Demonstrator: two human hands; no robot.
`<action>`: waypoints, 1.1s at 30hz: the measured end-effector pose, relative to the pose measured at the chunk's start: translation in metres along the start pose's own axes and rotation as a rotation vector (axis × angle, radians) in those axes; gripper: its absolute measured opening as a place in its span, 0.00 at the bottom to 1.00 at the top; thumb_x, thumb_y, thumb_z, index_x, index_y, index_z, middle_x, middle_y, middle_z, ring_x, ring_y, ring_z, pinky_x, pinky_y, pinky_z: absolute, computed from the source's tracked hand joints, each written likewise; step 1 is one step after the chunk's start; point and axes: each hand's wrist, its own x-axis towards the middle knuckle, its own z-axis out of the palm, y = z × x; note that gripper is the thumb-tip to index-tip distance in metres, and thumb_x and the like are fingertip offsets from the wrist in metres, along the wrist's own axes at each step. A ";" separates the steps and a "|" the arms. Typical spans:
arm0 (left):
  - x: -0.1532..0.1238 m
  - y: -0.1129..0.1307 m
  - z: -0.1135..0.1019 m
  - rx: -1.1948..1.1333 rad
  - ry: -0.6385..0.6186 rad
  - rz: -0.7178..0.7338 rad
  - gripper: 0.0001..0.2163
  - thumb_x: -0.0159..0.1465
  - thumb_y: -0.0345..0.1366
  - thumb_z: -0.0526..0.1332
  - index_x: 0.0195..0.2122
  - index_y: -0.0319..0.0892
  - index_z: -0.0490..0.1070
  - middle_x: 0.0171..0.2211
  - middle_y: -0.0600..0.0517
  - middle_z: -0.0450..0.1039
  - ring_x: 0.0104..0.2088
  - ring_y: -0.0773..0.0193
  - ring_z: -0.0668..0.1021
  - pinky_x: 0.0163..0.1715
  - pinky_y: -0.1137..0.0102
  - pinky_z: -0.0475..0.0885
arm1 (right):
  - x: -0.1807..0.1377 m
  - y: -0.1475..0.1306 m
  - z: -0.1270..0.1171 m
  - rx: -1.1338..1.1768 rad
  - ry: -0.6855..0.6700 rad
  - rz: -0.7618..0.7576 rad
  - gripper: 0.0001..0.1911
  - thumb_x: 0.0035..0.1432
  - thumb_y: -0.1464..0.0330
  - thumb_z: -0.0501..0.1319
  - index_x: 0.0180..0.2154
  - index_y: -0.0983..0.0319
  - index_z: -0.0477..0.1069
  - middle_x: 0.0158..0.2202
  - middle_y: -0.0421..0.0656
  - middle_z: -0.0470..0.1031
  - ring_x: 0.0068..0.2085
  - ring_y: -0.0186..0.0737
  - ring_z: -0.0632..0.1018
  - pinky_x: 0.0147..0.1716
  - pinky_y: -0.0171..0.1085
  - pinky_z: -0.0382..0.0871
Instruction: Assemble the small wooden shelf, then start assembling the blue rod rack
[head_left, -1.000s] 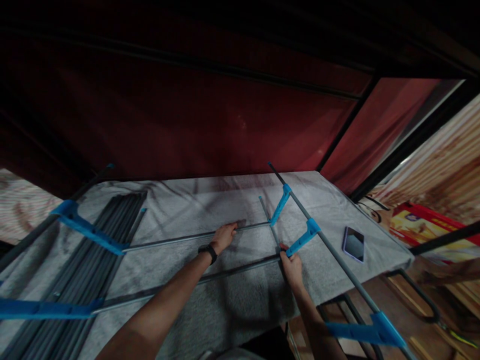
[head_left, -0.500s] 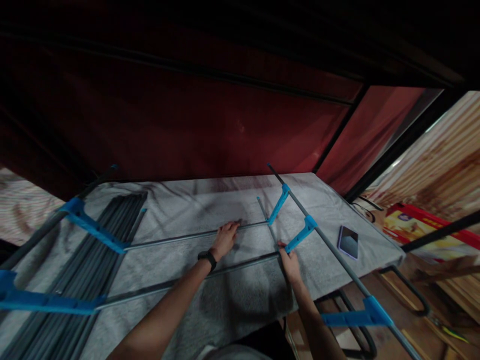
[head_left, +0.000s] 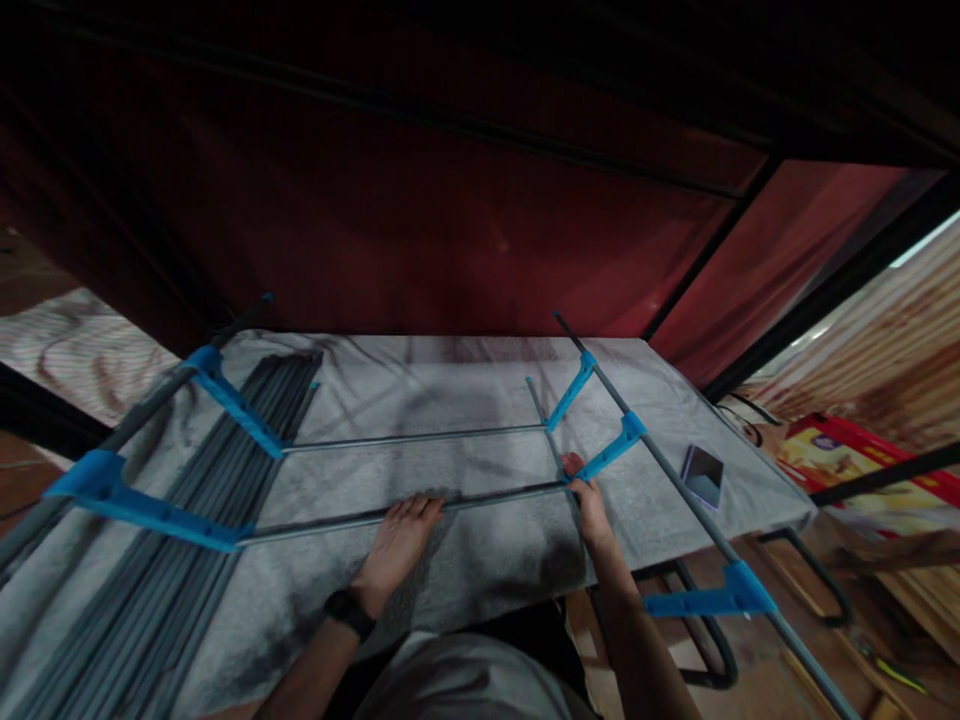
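A frame of grey tubes joined by blue plastic brackets lies over the bed-like surface. My left hand [head_left: 405, 528], with a dark wristband, has its fingers curled over the near grey crosswise tube [head_left: 495, 499]. At that tube's right end my right hand [head_left: 588, 497] is closed around the joint with a blue bracket [head_left: 615, 451]; the fingertips show behind it. The far crosswise tube [head_left: 420, 438] runs parallel, between a blue bracket [head_left: 236, 405] on the left and another blue bracket [head_left: 570, 393] on the right.
A bundle of loose grey tubes [head_left: 202, 520] lies at the left on the grey cloth [head_left: 480, 395]. A phone [head_left: 703, 475] rests near the right edge. A red and yellow box [head_left: 862, 460] stands beyond. Another blue bracket [head_left: 709, 598] juts out past the front edge.
My left hand has moved from the far crosswise tube to the near one. My right hand stays at the right joint. The view has shifted slightly.
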 end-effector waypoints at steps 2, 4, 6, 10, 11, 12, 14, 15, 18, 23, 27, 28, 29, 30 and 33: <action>0.003 -0.001 -0.001 0.013 -0.004 0.026 0.17 0.70 0.32 0.50 0.55 0.45 0.72 0.52 0.45 0.76 0.53 0.52 0.76 0.55 0.57 0.67 | 0.001 0.001 0.000 0.037 -0.012 -0.003 0.25 0.48 0.65 0.57 0.49 0.60 0.76 0.53 0.44 0.78 0.60 0.47 0.70 0.62 0.45 0.59; 0.005 0.001 -0.002 0.023 -0.004 0.045 0.17 0.70 0.31 0.49 0.55 0.44 0.73 0.52 0.45 0.76 0.53 0.52 0.76 0.55 0.56 0.67 | 0.003 0.003 0.000 0.053 -0.005 0.000 0.25 0.48 0.65 0.57 0.49 0.60 0.76 0.53 0.44 0.78 0.60 0.47 0.70 0.62 0.45 0.58; 0.005 0.005 -0.003 0.038 -0.007 0.041 0.17 0.71 0.31 0.49 0.54 0.43 0.73 0.52 0.44 0.76 0.53 0.51 0.76 0.55 0.56 0.67 | 0.005 0.004 0.001 0.064 0.007 0.003 0.25 0.48 0.64 0.57 0.49 0.60 0.76 0.55 0.45 0.77 0.60 0.47 0.70 0.62 0.45 0.57; 0.003 0.012 -0.003 0.040 0.004 0.030 0.17 0.71 0.32 0.48 0.53 0.43 0.73 0.50 0.43 0.77 0.50 0.51 0.77 0.53 0.55 0.68 | 0.008 0.006 0.002 0.072 0.035 0.012 0.26 0.48 0.63 0.57 0.50 0.60 0.76 0.57 0.45 0.75 0.61 0.46 0.69 0.62 0.44 0.58; 0.003 0.013 -0.002 0.038 0.009 0.029 0.17 0.71 0.32 0.48 0.53 0.43 0.73 0.49 0.43 0.77 0.50 0.51 0.77 0.52 0.56 0.69 | 0.009 0.006 0.002 0.071 0.042 0.014 0.26 0.48 0.63 0.56 0.50 0.60 0.76 0.57 0.45 0.75 0.61 0.46 0.69 0.62 0.44 0.58; 0.003 0.014 -0.002 0.038 0.010 0.026 0.17 0.71 0.31 0.48 0.53 0.42 0.73 0.49 0.43 0.77 0.50 0.51 0.77 0.52 0.56 0.69 | 0.009 0.006 0.002 0.070 0.047 0.017 0.26 0.48 0.63 0.56 0.50 0.60 0.76 0.57 0.45 0.75 0.61 0.46 0.70 0.62 0.44 0.58; 0.004 0.014 -0.002 0.036 0.004 0.020 0.17 0.71 0.31 0.48 0.53 0.42 0.73 0.50 0.42 0.77 0.51 0.51 0.77 0.53 0.56 0.69 | 0.010 0.007 0.003 0.070 0.049 0.024 0.27 0.48 0.64 0.56 0.50 0.60 0.76 0.54 0.45 0.77 0.60 0.46 0.70 0.62 0.44 0.58; 0.005 0.014 -0.002 0.034 -0.001 0.018 0.17 0.71 0.31 0.48 0.53 0.42 0.73 0.50 0.42 0.77 0.51 0.51 0.77 0.53 0.56 0.69 | 0.010 0.007 0.003 0.071 0.047 0.028 0.28 0.48 0.64 0.56 0.51 0.60 0.75 0.53 0.45 0.78 0.60 0.46 0.71 0.62 0.44 0.58; 0.006 0.016 -0.005 0.018 -0.015 0.017 0.17 0.71 0.31 0.47 0.53 0.42 0.74 0.49 0.43 0.77 0.50 0.52 0.77 0.52 0.57 0.69 | 0.011 0.008 0.002 0.078 0.044 0.040 0.28 0.47 0.63 0.57 0.51 0.61 0.75 0.52 0.45 0.78 0.59 0.47 0.72 0.62 0.44 0.58; 0.008 0.020 -0.010 -0.012 0.006 -0.007 0.17 0.70 0.31 0.48 0.50 0.43 0.75 0.46 0.44 0.78 0.48 0.53 0.78 0.52 0.58 0.69 | 0.011 0.008 0.003 0.088 0.044 0.046 0.27 0.46 0.63 0.58 0.49 0.61 0.76 0.55 0.45 0.77 0.60 0.48 0.71 0.63 0.44 0.57; 0.007 0.020 -0.010 -0.061 0.009 0.005 0.17 0.70 0.31 0.47 0.49 0.44 0.75 0.46 0.44 0.78 0.48 0.53 0.78 0.52 0.58 0.69 | 0.011 0.003 0.003 0.085 0.046 0.049 0.27 0.45 0.63 0.58 0.49 0.62 0.77 0.54 0.46 0.77 0.60 0.50 0.71 0.63 0.47 0.57; 0.005 0.021 -0.009 -0.071 0.013 0.010 0.17 0.71 0.31 0.47 0.49 0.44 0.75 0.47 0.44 0.78 0.48 0.53 0.78 0.52 0.58 0.68 | 0.011 0.001 0.002 0.085 0.047 0.050 0.27 0.45 0.63 0.58 0.49 0.63 0.77 0.54 0.47 0.77 0.60 0.51 0.71 0.63 0.47 0.57; 0.004 0.022 -0.008 -0.076 0.020 0.010 0.17 0.71 0.31 0.47 0.49 0.44 0.74 0.48 0.44 0.78 0.49 0.53 0.77 0.53 0.57 0.68 | 0.010 0.001 -0.001 0.084 0.047 0.050 0.27 0.45 0.62 0.59 0.48 0.63 0.77 0.54 0.47 0.77 0.61 0.51 0.70 0.63 0.48 0.57; 0.001 0.024 -0.007 -0.078 0.025 0.006 0.17 0.71 0.32 0.47 0.50 0.44 0.74 0.48 0.44 0.77 0.50 0.53 0.77 0.54 0.56 0.67 | 0.008 0.000 -0.004 0.080 0.045 0.049 0.27 0.45 0.62 0.59 0.49 0.63 0.76 0.54 0.47 0.77 0.61 0.51 0.70 0.63 0.48 0.58; -0.006 0.034 -0.006 -0.088 0.023 -0.011 0.16 0.70 0.32 0.48 0.51 0.44 0.73 0.50 0.43 0.76 0.52 0.52 0.76 0.55 0.56 0.66 | 0.002 0.004 -0.017 0.044 0.059 0.041 0.28 0.46 0.60 0.59 0.50 0.61 0.76 0.55 0.47 0.76 0.61 0.52 0.71 0.62 0.49 0.60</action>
